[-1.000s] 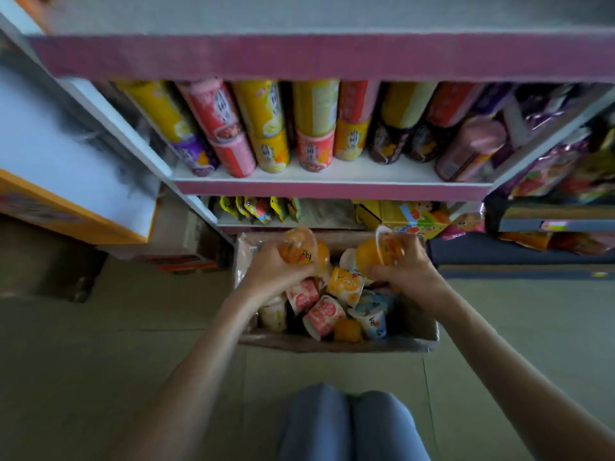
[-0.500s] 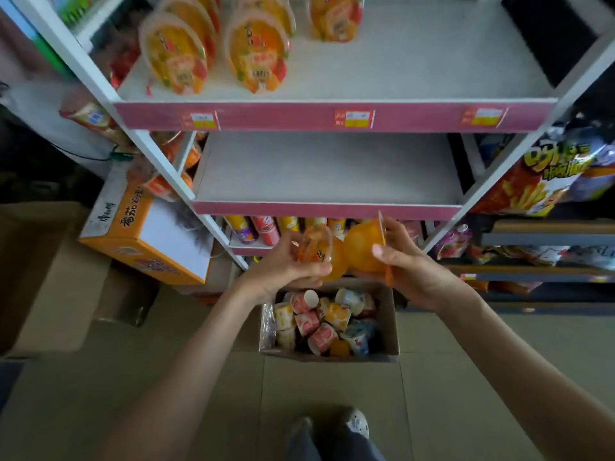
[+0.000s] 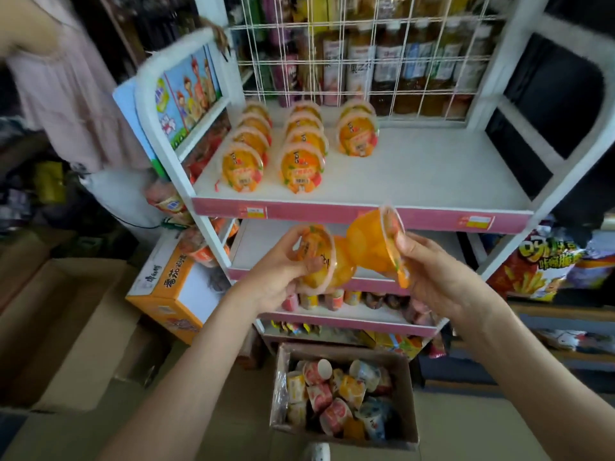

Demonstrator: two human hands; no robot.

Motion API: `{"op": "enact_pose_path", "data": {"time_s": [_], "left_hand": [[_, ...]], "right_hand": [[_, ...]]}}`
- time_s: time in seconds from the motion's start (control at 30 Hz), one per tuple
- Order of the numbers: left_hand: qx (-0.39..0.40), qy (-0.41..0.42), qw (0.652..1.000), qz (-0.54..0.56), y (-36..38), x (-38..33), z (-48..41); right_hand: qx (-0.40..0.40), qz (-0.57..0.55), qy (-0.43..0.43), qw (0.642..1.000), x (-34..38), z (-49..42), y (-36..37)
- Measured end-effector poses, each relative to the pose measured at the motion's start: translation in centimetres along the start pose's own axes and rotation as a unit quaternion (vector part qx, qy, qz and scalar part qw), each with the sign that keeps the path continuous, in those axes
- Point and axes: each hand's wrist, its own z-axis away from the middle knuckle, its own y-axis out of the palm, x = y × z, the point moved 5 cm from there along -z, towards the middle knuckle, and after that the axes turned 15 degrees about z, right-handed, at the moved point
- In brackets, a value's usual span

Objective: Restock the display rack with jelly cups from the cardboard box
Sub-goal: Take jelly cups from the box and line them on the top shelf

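Across the top shelf (image 3: pixel 416 168) of the display rack (image 3: pixel 332 211), in the upper middle of the frame, orange jelly cups lie on their sides in three files running back toward the wire grid. The left file (image 3: pixel 242 168) and the middle file (image 3: pixel 301 169) hold about four each, and the right file (image 3: pixel 357 136) is shorter, with what looks like two. Right of that the shelf board is bare, so I judge the restocking well begun but far from finished. At bottom centre the cardboard box (image 3: pixel 412 410) on the floor holds a heap of mixed small cups, so plenty of stock is left. At centre frame, just below the top shelf's pink front edge, both hands are raised with one cup each. The left hand (image 3: pixel 276 271) reaches up from the lower left, its fingers curled round the left jelly cup (image 3: pixel 319 257), whose lid faces the camera. The right jelly cup (image 3: pixel 372 244) is tipped with its rounded base toward the other cup; whether the two touch is lost in blur. The right hand (image 3: pixel 432 271), coming from the lower right, grips it at the lid end, fingers wrapped over the rim.
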Motion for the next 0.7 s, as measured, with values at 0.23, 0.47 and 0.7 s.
{"op": "enact_pose_path", "data": {"time_s": [0.23, 0.47, 0.7], "left_hand": [[-0.045, 0.061, 0.996, -0.052, -1.1, -6.9, -3.7], [-0.09, 0.109, 0.989, 0.034, -2.3, -12.7, -7.7], [-0.107, 0.146, 0.975, 0.127, -3.1, -15.4, -9.8]], "right_hand": [[-0.037, -0.075, -0.026, 0.996, 4.7, -6.0, 0.1], [-0.296, -0.005, -0.095, 0.95, 6.6, -13.3, -4.3], [-0.35, 0.199, -0.041, 0.915, 7.5, -18.7, -6.9]]}}
